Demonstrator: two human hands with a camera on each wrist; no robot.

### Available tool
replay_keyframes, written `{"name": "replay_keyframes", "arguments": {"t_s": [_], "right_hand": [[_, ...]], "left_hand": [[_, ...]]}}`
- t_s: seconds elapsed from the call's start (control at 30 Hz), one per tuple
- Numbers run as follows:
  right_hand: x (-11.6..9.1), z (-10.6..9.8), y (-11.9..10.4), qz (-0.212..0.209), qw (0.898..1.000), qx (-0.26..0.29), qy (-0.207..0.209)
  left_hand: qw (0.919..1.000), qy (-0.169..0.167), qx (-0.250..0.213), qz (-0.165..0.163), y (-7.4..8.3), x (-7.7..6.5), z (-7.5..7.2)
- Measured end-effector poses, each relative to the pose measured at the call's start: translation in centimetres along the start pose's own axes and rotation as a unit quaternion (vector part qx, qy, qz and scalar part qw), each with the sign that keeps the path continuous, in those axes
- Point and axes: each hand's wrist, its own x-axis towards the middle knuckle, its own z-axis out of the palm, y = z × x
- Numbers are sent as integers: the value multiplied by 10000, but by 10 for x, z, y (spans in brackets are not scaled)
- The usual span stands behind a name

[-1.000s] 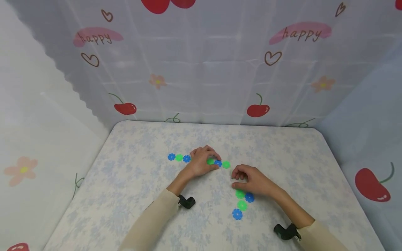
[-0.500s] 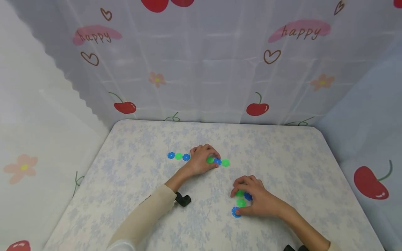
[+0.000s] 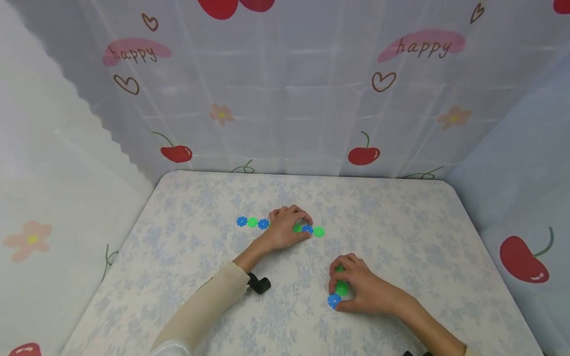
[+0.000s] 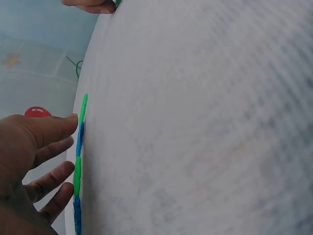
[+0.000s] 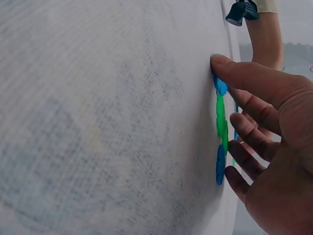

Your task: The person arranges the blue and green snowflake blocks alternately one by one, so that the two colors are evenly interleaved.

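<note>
Two "happy" labels (image 3: pixel 137 52) read across the far curtain (image 3: pixel 285 113).
On the table (image 3: pixel 169 267), the left hand (image 3: pixel 285 230) bends over the far-left disc row (image 3: pixel 263 224); whether its fingers grip, I cannot tell. The right hand (image 3: pixel 367 288) curls its fingers round the near-right disc cluster (image 3: pixel 342 289).

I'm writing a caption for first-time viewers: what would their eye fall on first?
Likely the row of vivid blue and green discs lying crosswise on the pale table, partly covered by the left hand. Nearer the person, the right hand arches over a shorter group of discs. Behind the table, red cherries stand out on the pale backdrop.
</note>
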Motion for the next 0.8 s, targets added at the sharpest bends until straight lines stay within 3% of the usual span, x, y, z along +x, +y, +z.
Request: {"name": "replay_keyframes", "arguments": {"t_s": [0.33, 0.53, 0.8], "right_hand": [[12, 1, 10, 174, 9978, 592, 247], [19, 0, 16, 367, 9962, 669, 413], [26, -1, 26, 88, 9900, 1300, 544]], "left_hand": [[9999, -126, 82, 57, 7, 8, 6], [9999, -107, -62, 56, 11, 11, 9], [10000, -33, -68, -12, 13, 12, 11]]}}
